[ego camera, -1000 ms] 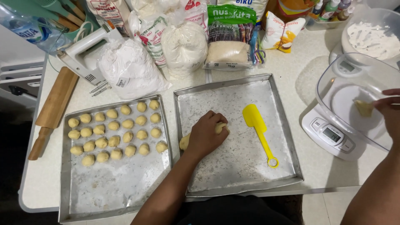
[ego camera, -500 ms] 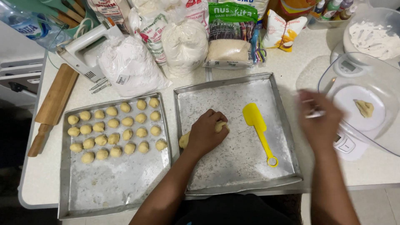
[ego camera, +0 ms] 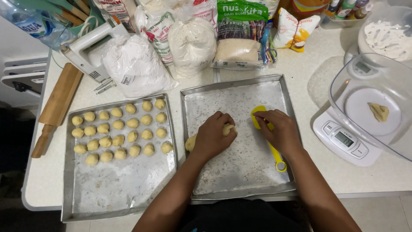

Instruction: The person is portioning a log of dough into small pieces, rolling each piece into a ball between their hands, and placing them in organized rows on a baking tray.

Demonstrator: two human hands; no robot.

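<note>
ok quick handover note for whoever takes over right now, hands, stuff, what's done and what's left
Left hand: grip closed on the dough log lying on the right tray.
Right hand: resting on the yellow spatula in that same tray; grasp unclear.
Done: rows of dough balls fill the upper part of the left tray.
Left: the log is unportioned, and a small dough piece sits in the scale bowl.

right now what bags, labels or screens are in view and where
Clear bag of white flour: back left, bulging, small white label.
Knotted clear bag of white powder: back centre.
Green-topped sugar bag: back, pale grains in a clear window.
White and orange pouch: back right.
Scale screen: right, small grey rectangle on the white base.
</note>
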